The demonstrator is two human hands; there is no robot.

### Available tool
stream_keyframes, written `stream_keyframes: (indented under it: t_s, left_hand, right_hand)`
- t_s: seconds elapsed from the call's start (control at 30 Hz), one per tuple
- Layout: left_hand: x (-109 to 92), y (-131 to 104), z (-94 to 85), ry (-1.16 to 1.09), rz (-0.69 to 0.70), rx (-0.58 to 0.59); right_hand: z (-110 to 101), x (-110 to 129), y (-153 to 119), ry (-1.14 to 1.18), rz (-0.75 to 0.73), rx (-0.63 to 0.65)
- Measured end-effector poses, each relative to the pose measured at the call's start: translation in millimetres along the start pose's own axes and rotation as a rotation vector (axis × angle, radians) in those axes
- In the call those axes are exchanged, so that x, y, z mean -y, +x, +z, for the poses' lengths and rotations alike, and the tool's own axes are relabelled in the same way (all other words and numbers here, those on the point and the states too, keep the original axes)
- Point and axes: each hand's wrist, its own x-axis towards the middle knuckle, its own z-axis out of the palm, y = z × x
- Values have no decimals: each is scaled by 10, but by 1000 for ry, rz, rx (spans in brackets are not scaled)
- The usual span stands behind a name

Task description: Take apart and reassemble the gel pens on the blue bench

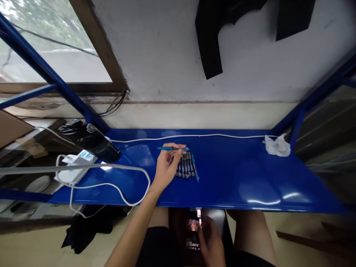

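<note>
My left hand (166, 168) is over the middle of the blue table, its fingers closed on a blue pen (164, 148) that lies nearly level. Just beneath and beside these fingers is a row of dark pens with clear barrels (185, 165), laid side by side. A blue pen (194, 163) lies slanted along the row's right side. Below the table's front edge, my right hand (213, 241) is closed at the right side of a phone (194, 225) with a lit screen. Its thumb reaches onto the screen; the other fingers are partly hidden in shadow.
A white cable (133, 168) loops over the table's left part from a white power strip (75, 167). Behind it leans a black plastic-wrapped item (101, 142). A crumpled white plastic bag (278, 145) lies at the far right. Another cable (217, 135) runs along the back edge.
</note>
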Motion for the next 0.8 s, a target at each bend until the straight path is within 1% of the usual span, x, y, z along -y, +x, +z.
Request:
stream_keyframes:
  t_s: [0.03, 0.07, 0.17, 0.23, 0.27, 0.3, 0.37, 0.4, 0.47, 0.5, 0.57, 0.63, 0.67, 0.73, 0.8]
  left_hand:
    - [58, 103, -2, 54, 0, 70]
    - [112, 202, -11, 128, -12, 145]
    - [253, 454, -41, 284, -98, 371]
    - [339, 576, -34, 317, -135, 451]
    - [380, 622, -15, 301, -156, 483]
    - [421, 660, 13, 257, -178, 508]
    - [499, 716, 92, 114, -215, 530]
    - [534, 739, 135, 36, -213, 511]
    - [597, 781, 206, -90, -179, 420]
    - [623, 804, 225, -132, -164, 362]
    - [663, 853, 218, -194, -158, 263]
    - [685, 900, 156, -223, -169, 200]
    - [690, 917, 113, -234, -172, 176]
    - [689, 933, 29, -271, -185, 139]
    - [678, 922, -28, -324, -214, 122]
  right_hand:
    - [-167, 106, 63, 54, -67, 75]
    - [-334, 225, 140, 81, -154, 110]
    - [-770, 645, 493, 111, -374, -1]
    - [-943, 945, 855, 136, -426, -53]
    - [-979, 1088, 1072, 154, -408, -39]
    - [-978, 1221, 1310, 175, -383, -16]
    - [-869, 1452, 1823, 231, -321, 37]
    - [-770, 1550, 2085, 270, -320, 61]
    - [-523, 1713, 2581, 356, -329, 113]
    - [-394, 1781, 2801, 428, -324, 176]
    - [-170, 1890, 3153, 578, -273, 427]
    - [-24, 1955, 3371, 711, -209, 666]
    - [17, 1970, 3430, 772, -174, 748]
    - [38, 1967, 3472, 868, -113, 854]
    - [1, 1933, 3451, 932, -53, 916]
